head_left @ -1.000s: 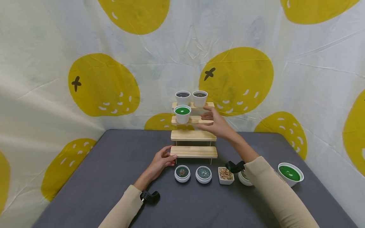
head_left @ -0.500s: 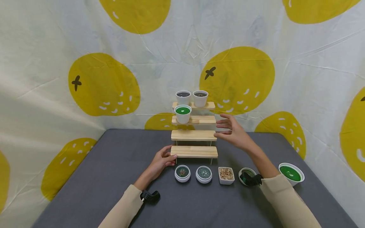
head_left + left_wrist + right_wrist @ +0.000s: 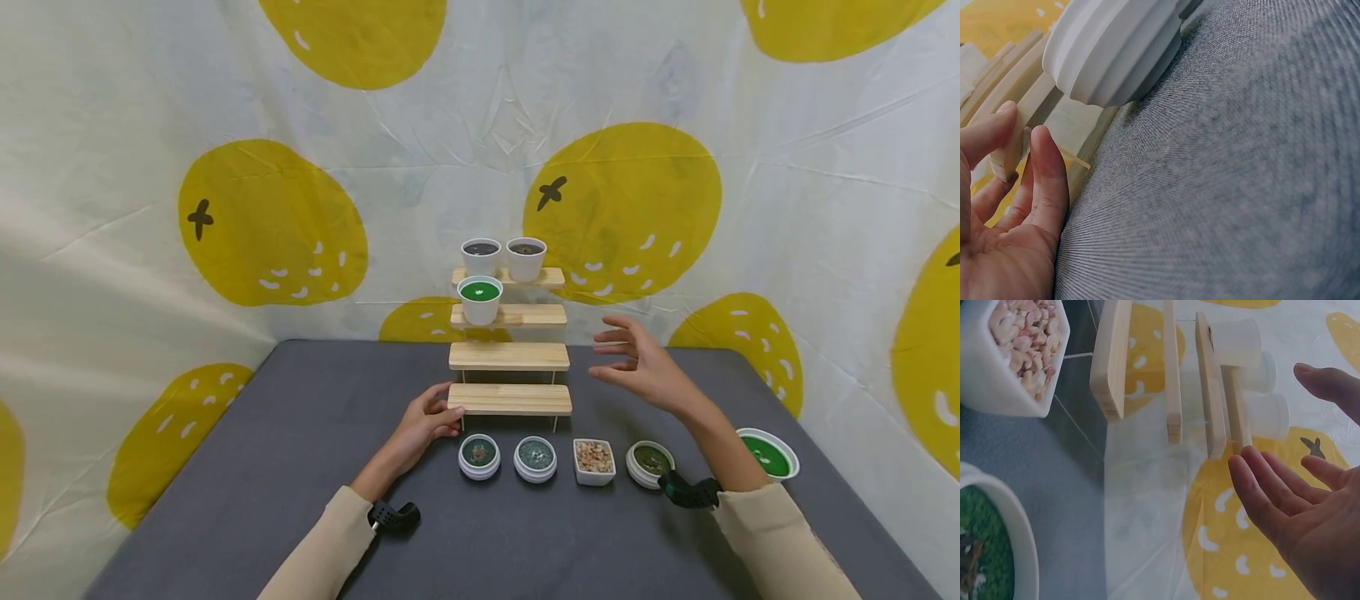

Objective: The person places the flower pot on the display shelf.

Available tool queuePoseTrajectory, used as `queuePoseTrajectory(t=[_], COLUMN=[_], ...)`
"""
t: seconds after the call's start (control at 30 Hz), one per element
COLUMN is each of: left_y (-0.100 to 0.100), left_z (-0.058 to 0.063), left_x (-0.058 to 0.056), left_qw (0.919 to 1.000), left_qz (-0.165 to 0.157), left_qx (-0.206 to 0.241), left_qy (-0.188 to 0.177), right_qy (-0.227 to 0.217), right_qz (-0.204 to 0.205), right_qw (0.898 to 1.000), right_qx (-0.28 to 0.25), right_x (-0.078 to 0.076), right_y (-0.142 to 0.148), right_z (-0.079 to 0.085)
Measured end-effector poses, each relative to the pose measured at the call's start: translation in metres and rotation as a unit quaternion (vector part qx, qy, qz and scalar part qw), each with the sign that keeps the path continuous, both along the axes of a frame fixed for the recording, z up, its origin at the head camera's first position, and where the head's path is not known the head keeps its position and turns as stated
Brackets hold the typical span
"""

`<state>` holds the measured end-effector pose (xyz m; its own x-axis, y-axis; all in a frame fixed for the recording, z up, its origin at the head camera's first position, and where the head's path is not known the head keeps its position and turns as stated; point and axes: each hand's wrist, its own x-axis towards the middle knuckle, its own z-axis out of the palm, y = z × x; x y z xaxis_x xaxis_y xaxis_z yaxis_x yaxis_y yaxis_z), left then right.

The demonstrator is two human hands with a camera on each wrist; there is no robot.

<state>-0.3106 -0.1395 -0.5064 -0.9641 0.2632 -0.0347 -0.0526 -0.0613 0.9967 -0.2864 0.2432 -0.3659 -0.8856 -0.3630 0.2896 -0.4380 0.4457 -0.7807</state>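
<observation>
A wooden tiered stand (image 3: 510, 357) rises at the middle of the table. My left hand (image 3: 418, 425) pinches the left end of its lowest shelf (image 3: 510, 398); in the left wrist view the thumb (image 3: 992, 130) lies on the board with fingers beneath. Two white cups with dark contents, a left cup (image 3: 481, 260) and a right cup (image 3: 526, 263), stand on the top shelf. Below them a white cup with green contents (image 3: 480, 307) sits at the left of the second shelf. To the right of the stand, my right hand (image 3: 647, 367) hovers with fingers spread, holding nothing.
Along the stand's front lie two round white pots, a left one (image 3: 480, 471) and a right one (image 3: 535, 473), a square dish of pale pebbles (image 3: 595, 475) and a round green-filled pot (image 3: 647, 477). Another green-filled cup (image 3: 780, 468) is partly behind the right forearm. A fruit-print cloth (image 3: 435, 192) hangs behind.
My right hand has moved away from the second shelf, rightward and down toward me. The left hand keeps its hold on the stand, and the cups have not moved.
</observation>
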Motion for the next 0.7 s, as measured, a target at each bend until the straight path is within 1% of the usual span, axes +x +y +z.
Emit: queuePoseTrajectory(t=[0.3, 0.5, 0.7], left_y=[0.001, 0.002, 0.001], left_z=[0.000, 0.000, 0.000], left_x=[0.000, -0.001, 0.000], left_qw=[1.0000, 1.0000, 1.0000], left_qz=[-0.001, 0.000, 0.002], left_qx=[-0.003, -0.003, -0.003], left_qy=[0.001, 0.003, 0.004], right_qy=[-0.002, 0.002, -0.004], right_qz=[0.005, 0.009, 0.009], right_qw=[1.000, 0.999, 0.998], right_qx=[0.022, 0.046, 0.065], right_x=[0.013, 0.018, 0.020], right_y=[0.021, 0.037, 0.054], right_z=[-0.005, -0.009, -0.013])
